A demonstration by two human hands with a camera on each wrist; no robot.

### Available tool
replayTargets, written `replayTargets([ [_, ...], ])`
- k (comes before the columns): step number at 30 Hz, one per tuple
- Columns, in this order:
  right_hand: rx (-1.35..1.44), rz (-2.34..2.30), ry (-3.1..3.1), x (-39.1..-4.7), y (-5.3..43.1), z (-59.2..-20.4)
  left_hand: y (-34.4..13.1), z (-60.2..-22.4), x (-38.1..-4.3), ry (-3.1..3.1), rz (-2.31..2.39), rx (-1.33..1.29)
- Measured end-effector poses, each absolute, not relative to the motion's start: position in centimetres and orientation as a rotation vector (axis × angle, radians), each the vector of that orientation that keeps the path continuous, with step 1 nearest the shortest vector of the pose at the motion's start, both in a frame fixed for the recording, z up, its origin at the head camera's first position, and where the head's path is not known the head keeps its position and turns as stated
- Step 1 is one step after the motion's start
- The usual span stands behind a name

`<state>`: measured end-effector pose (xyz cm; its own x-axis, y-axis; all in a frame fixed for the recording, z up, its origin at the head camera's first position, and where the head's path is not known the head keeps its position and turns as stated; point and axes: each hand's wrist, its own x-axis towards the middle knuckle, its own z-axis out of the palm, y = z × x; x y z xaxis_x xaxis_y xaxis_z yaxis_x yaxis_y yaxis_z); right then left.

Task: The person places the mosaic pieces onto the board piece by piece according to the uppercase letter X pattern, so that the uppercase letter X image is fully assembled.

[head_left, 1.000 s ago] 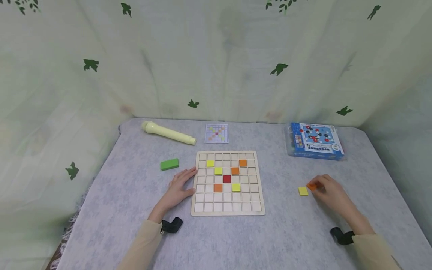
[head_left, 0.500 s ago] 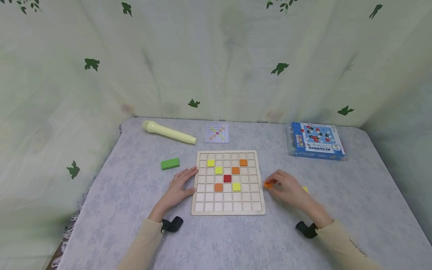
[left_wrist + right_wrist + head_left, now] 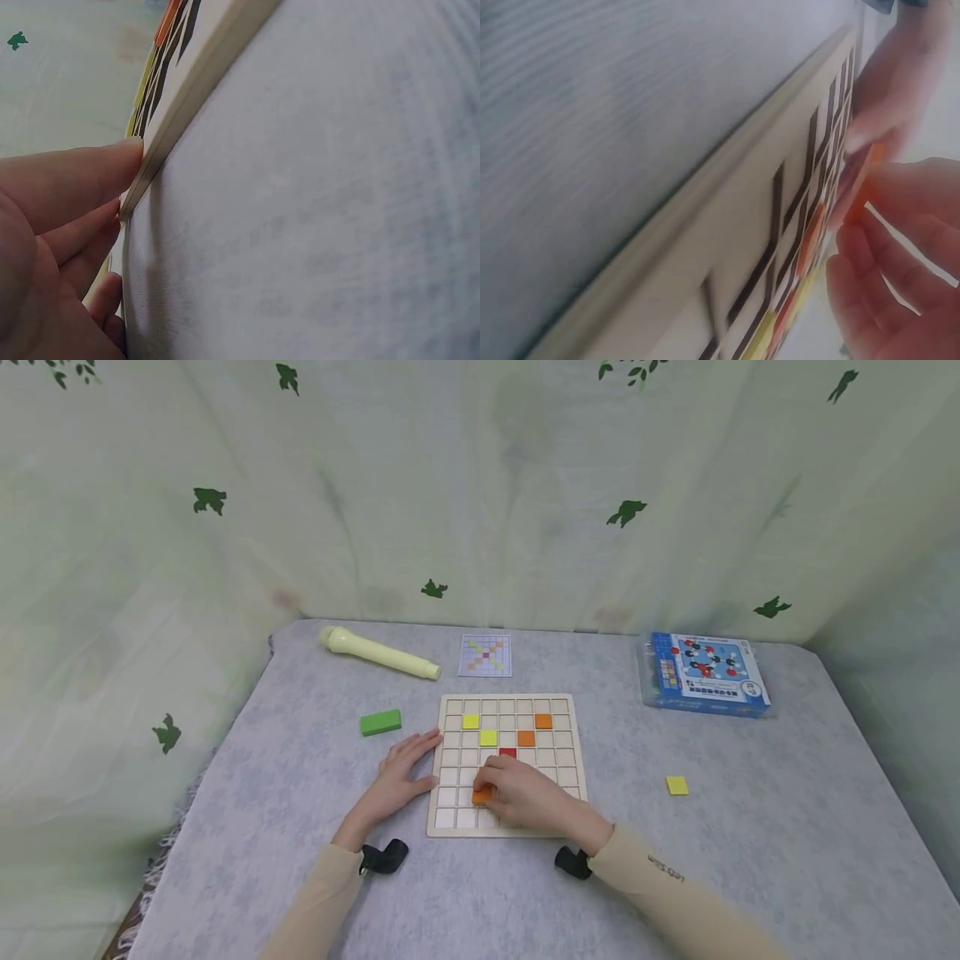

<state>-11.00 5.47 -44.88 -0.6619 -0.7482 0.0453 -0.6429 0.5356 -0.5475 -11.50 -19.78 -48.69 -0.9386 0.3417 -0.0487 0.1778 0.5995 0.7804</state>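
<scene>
A light wooden grid board (image 3: 446, 818) lies mid-table. My right hand (image 3: 531, 792) is over its lower middle and pinches an orange square tile (image 3: 481, 797) between thumb and fingertips; in the right wrist view this tile (image 3: 864, 186) shows edge-on, raised off the grid. Straight fingers of my left hand (image 3: 400, 772) touch the board's left edge; the left wrist view has the thumb (image 3: 112, 165) against that side. Set in the grid are yellow tiles (image 3: 489, 738), orange tiles (image 3: 527, 738) and a red tile (image 3: 507, 752), partly covered by my right hand, which also hides some lower cells.
A loose yellow tile (image 3: 677, 786) lies right of the board. Behind the board is a small card (image 3: 485, 656) printed with a coloured grid. A green block (image 3: 380, 722) and a pale yellow microphone-shaped object (image 3: 380, 653) are left, a blue box (image 3: 708, 675) back right.
My right hand has carried the orange tile leftward from beside the loose yellow tile to over the lower part of the board. The left hand has stayed at the board's edge.
</scene>
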Motion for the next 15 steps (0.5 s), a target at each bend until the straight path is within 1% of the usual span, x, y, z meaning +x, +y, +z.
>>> replayTargets([
  [8,-1.223,-0.661,2.652,-10.9,2.8,-45.5,-19.8,-48.8,-11.5,2.631,1.253,0.433],
  [12,-1.207,-0.680,2.644,-10.9,2.6,-45.6,-19.7,-48.8,-11.6,2.636,1.252,0.431],
  [15,-1.154,-0.735,2.623,-10.9,3.3,-45.5,-19.7,-48.9,-11.6,2.642,1.253,0.430],
])
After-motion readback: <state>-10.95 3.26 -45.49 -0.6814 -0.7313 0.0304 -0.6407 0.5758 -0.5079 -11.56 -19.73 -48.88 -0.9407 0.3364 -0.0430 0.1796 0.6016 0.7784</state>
